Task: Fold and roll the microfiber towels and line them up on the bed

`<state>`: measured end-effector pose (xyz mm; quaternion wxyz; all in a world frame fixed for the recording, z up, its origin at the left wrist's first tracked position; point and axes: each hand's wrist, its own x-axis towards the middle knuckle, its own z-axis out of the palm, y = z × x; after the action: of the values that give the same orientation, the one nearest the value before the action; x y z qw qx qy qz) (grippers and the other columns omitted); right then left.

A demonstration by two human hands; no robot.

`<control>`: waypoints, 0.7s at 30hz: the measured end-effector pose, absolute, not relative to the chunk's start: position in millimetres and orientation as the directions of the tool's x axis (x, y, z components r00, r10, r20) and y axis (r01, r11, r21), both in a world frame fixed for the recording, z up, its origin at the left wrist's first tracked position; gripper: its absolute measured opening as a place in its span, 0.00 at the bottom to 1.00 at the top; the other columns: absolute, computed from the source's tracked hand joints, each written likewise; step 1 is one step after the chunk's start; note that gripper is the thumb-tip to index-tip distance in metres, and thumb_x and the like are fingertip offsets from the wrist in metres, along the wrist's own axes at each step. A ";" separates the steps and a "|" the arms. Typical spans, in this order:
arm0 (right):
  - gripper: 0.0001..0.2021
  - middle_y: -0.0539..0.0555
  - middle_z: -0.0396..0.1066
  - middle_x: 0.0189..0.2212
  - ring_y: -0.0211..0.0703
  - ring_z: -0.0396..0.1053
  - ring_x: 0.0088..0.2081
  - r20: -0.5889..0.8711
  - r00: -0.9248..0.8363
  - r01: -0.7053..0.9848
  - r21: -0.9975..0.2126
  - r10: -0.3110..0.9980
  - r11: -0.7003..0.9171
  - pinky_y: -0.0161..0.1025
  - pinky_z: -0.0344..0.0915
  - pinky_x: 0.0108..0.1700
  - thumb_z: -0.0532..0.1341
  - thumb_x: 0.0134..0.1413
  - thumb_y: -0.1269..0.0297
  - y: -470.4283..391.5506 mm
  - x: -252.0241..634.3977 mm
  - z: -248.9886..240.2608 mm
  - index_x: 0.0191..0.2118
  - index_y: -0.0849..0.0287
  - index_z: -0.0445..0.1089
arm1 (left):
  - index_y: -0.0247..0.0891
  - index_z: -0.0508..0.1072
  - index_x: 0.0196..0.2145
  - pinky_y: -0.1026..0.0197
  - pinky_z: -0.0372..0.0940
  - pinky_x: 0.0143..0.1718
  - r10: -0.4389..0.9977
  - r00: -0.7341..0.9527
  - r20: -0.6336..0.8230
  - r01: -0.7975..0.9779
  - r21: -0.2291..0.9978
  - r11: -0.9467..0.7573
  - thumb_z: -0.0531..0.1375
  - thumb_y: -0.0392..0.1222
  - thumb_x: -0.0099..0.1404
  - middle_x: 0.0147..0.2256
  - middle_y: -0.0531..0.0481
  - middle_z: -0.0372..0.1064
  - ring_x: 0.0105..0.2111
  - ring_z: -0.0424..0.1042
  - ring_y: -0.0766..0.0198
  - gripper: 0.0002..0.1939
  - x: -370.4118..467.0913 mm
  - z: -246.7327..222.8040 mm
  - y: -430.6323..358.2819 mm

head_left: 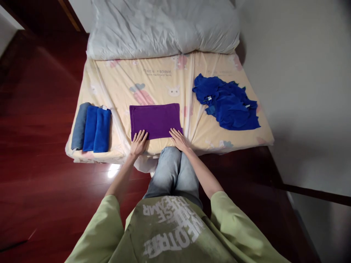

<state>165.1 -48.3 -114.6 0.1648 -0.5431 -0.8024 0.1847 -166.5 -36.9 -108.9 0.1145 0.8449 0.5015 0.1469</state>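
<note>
A purple cloth (155, 120), folded into a flat rectangle, lies on the bed near its front edge. My left hand (139, 141) rests on the cloth's lower left corner, fingers spread. At the lower right corner lies my right hand (178, 138), its fingers stretched out over the cloth's edge. Neither hand grips anything. To the left are two blue rolled cloths (102, 130) (90, 128) beside a grey-blue roll (80, 126). A loose, crumpled pile of blue cloths (229, 104) with small white tags is on the right.
The bed (115, 78) has a pale patterned sheet under a clear, wrinkled cover. Along its far side lies a large grey-white covered bundle (164, 27). A wall (304, 91) stands at the right, and dark red floor (38, 146) shows at the left.
</note>
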 end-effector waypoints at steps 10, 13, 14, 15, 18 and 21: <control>0.35 0.57 0.59 0.71 0.45 0.51 0.75 0.102 -0.225 0.827 -0.506 0.969 0.246 0.54 0.47 0.78 0.49 0.58 0.83 -43.8 172.6 -124.1 0.71 0.62 0.63 | 0.32 0.61 0.72 0.38 0.45 0.75 0.914 0.392 0.106 0.862 0.304 -0.405 0.48 0.30 0.72 0.73 0.38 0.51 0.75 0.44 0.48 0.32 -184.3 -119.5 -27.0; 0.38 0.57 0.59 0.71 0.44 0.51 0.75 0.096 -0.196 0.833 -0.509 0.976 0.217 0.53 0.45 0.78 0.50 0.54 0.84 -41.7 176.4 -125.2 0.71 0.62 0.63 | 0.33 0.61 0.72 0.38 0.47 0.74 0.917 0.388 0.094 0.871 0.289 -0.398 0.46 0.29 0.73 0.72 0.37 0.52 0.75 0.46 0.48 0.32 -184.7 -120.9 -25.3; 0.39 0.58 0.59 0.71 0.44 0.51 0.75 0.090 -0.196 0.832 -0.512 0.977 0.214 0.53 0.45 0.78 0.51 0.52 0.84 -41.2 177.4 -124.9 0.71 0.62 0.62 | 0.33 0.61 0.72 0.38 0.47 0.74 0.916 0.391 0.091 0.871 0.284 -0.400 0.45 0.29 0.73 0.72 0.36 0.53 0.74 0.46 0.48 0.31 -185.2 -120.6 -25.2; 0.40 0.59 0.59 0.71 0.45 0.51 0.75 0.083 -0.200 0.830 -0.516 0.976 0.214 0.53 0.45 0.78 0.52 0.50 0.84 -40.9 178.2 -124.4 0.71 0.63 0.62 | 0.32 0.61 0.72 0.38 0.47 0.74 0.914 0.396 0.088 0.871 0.280 -0.404 0.45 0.29 0.73 0.72 0.36 0.53 0.74 0.47 0.48 0.31 -185.8 -120.0 -25.3; 0.42 0.61 0.59 0.71 0.46 0.52 0.74 0.077 -0.216 0.828 -0.513 0.973 0.224 0.54 0.46 0.78 0.54 0.46 0.84 -41.8 179.9 -121.5 0.70 0.64 0.63 | 0.32 0.62 0.71 0.38 0.49 0.74 0.909 0.409 0.076 0.870 0.269 -0.414 0.45 0.29 0.73 0.71 0.35 0.54 0.74 0.48 0.47 0.31 -188.7 -116.6 -27.4; 0.42 0.61 0.60 0.70 0.48 0.54 0.74 0.079 -0.236 0.838 -0.489 0.969 0.244 0.55 0.48 0.77 0.54 0.42 0.84 -46.4 181.0 -117.3 0.69 0.65 0.65 | 0.32 0.62 0.71 0.38 0.50 0.73 0.904 0.422 0.062 0.870 0.251 -0.424 0.44 0.28 0.73 0.71 0.34 0.54 0.73 0.50 0.47 0.31 -192.4 -111.9 -33.9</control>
<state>181.0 -46.4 -117.3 0.1864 -0.5893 -0.7662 0.1756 -192.4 -33.9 -111.9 0.0904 0.8385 0.5291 0.0941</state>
